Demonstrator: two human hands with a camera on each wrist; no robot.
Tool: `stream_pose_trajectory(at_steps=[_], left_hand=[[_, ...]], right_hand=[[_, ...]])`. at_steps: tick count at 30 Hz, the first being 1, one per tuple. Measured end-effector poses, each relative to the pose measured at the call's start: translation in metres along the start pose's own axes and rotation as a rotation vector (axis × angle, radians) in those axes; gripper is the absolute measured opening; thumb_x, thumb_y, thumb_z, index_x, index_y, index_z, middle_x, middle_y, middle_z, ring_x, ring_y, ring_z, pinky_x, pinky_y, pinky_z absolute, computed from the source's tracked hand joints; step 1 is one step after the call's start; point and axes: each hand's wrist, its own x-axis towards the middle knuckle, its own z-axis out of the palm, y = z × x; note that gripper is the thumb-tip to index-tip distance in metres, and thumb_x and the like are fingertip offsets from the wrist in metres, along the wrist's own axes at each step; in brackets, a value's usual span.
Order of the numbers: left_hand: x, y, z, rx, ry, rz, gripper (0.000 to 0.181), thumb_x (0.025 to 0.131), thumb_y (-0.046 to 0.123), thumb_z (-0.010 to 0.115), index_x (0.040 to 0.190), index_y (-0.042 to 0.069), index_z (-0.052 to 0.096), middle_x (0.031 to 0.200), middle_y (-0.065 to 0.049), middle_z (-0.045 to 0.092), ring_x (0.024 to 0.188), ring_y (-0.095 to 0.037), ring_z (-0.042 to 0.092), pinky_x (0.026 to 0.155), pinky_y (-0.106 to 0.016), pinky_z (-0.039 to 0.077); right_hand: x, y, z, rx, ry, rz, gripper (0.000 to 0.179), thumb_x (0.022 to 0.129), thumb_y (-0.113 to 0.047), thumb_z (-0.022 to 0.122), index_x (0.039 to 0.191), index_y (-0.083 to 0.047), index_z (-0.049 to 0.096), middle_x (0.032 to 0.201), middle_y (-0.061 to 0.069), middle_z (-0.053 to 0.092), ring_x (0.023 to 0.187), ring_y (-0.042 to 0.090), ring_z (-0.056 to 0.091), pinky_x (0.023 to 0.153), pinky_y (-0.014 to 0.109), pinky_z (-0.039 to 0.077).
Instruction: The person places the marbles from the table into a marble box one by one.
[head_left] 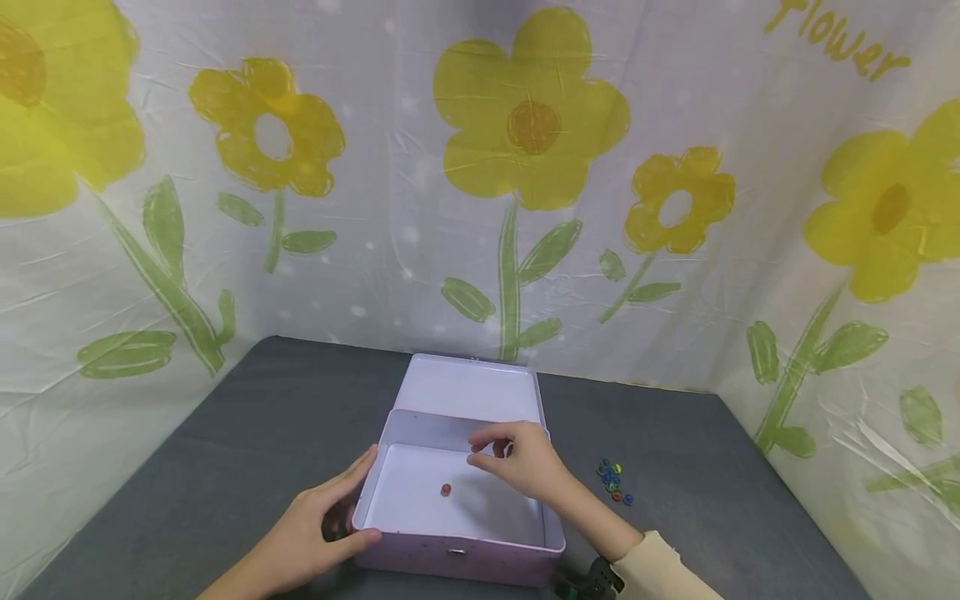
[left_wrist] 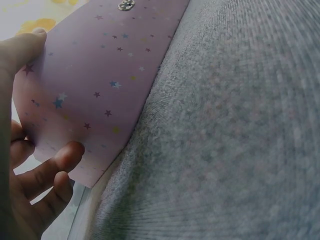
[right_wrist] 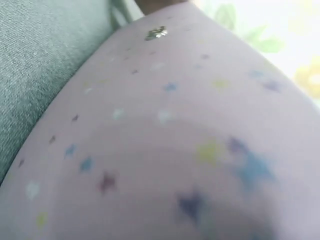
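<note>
A pink metal box [head_left: 457,560] with a star print lies with its lid [head_left: 472,387] folded back. My left hand [head_left: 303,525] holds its front left corner, thumb against the front wall and fingers along the left side. In the left wrist view, the starry box wall [left_wrist: 100,75] shows between thumb [left_wrist: 30,47] and fingers. A small red bead [head_left: 446,489] shows inside, over the white floor. Above the box's right half hovers my right hand [head_left: 525,458], thumb and index finger parted, with nothing seen between them. That hand is outside the right wrist view, which shows the box's front.
Several small beads [head_left: 611,478], mostly blue with some green and red, lie in a loose cluster on the dark grey tabletop [head_left: 315,400] right of the box. A flower-printed curtain [head_left: 375,250] encloses the table behind and at both sides.
</note>
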Motion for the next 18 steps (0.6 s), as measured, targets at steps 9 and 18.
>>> stream_pose_trajectory(at_steps=[9, 18], left_hand=[[0.000, 0.000, 0.001, -0.005, -0.006, -0.004, 0.085, 0.083, 0.029, 0.081, 0.155, 0.020, 0.036, 0.155, -0.008, 0.040, 0.067, -0.002, 0.047, 0.056, -0.019, 0.043], [0.001, 0.000, 0.000, -0.001, -0.004, -0.009, 0.086, 0.082, 0.030, 0.081, 0.155, 0.024, 0.035, 0.155, -0.007, 0.040, 0.067, -0.002, 0.047, 0.056, -0.020, 0.043]], right_hand=[[-0.019, 0.018, -0.039, 0.013, 0.173, 0.090, 0.015, 0.082, -0.020, 0.082, 0.096, -0.015, 0.080, 0.070, -0.009, 0.064, 0.062, 0.009, 0.050, 0.051, 0.021, 0.038], [-0.048, 0.052, -0.078, 0.062, 0.350, 0.130, 0.018, 0.085, -0.023, 0.079, 0.102, -0.019, 0.078, 0.085, -0.003, 0.074, 0.065, 0.011, 0.054, 0.054, 0.023, 0.043]])
